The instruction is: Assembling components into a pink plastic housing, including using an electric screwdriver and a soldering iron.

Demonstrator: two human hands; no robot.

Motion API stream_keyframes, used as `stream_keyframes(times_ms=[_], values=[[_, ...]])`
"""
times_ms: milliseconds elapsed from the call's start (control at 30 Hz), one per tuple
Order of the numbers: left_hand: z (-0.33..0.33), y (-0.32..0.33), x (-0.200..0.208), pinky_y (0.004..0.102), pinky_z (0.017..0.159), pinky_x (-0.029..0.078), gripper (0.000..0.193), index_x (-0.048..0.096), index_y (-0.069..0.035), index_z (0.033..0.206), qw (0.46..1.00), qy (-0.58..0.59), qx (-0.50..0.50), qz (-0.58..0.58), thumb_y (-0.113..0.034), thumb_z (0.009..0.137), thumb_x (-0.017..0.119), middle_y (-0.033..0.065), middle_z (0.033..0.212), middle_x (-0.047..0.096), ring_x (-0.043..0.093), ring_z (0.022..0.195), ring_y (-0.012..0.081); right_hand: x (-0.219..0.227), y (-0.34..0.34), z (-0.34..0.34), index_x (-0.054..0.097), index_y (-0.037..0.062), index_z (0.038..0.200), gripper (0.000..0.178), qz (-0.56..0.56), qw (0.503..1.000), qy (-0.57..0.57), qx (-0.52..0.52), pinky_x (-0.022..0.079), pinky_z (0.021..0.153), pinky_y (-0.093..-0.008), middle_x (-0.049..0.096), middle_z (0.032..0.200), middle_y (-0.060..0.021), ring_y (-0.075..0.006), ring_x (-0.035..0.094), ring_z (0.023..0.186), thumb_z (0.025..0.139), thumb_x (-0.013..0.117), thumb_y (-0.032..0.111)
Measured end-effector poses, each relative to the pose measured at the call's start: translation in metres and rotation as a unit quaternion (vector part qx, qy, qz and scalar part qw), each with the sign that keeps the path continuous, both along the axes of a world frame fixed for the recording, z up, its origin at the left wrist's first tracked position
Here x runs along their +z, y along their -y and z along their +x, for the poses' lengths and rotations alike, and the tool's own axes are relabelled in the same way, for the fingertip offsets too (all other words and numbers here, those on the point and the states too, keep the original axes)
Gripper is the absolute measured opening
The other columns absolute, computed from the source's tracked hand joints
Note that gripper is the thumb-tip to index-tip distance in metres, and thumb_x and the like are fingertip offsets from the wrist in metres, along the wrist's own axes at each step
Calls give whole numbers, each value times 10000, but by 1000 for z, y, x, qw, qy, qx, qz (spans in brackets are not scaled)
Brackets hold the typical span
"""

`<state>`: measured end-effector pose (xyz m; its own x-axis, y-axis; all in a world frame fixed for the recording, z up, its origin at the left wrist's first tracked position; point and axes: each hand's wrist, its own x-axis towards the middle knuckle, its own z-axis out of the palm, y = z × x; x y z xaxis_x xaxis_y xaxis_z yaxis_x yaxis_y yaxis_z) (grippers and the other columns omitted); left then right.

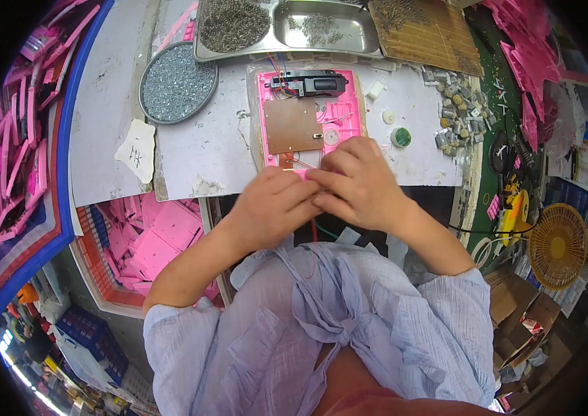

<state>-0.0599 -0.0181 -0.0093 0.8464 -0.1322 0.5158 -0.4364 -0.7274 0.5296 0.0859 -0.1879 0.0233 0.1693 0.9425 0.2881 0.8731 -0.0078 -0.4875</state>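
A pink plastic housing (353,104) lies on the worktable in front of me. Inside it sit a brown circuit board (292,125) and a black part (315,84) with coloured wires. Both hands meet at the housing's near edge. My left hand (273,208) is closed, its fingertips pressed together near thin wires (301,162) coming off the board. Curled beside it, my right hand (360,184) pinches close to the same spot. Whatever the fingertips hold is hidden. A red wire (314,232) hangs down below the hands.
A round dish of small metal pieces (179,82) stands at left, near a steel tray (287,50) of screws. Metal parts (457,111) are heaped at right, past a green roll (400,137). Pink parts fill a crate (103,277); a yellow fan (557,246) stands far right.
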Motion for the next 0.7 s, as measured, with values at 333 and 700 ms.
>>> stream_keyframes(times_ms=[333,700], values=[[-68,7,-24,390,613,489,110,609,-78,823,971,-202,129,10,-114,817,713,86,795,577,624,719,275,-14,-31,-45,672,69,1144,434,-23,999,10,-31,412,863,-444,629,1032,-61,-263,566,968,759,790,230],[-25,-35,-5,419,699,514,275,630,-50,1027,985,-140,72,-65,-86,797,775,129,910,634,631,829,346,-31,-36,-51,614,91,934,187,-1,993,61,-99,418,848,-433,581,924,-68,-258,562,923,794,668,202]])
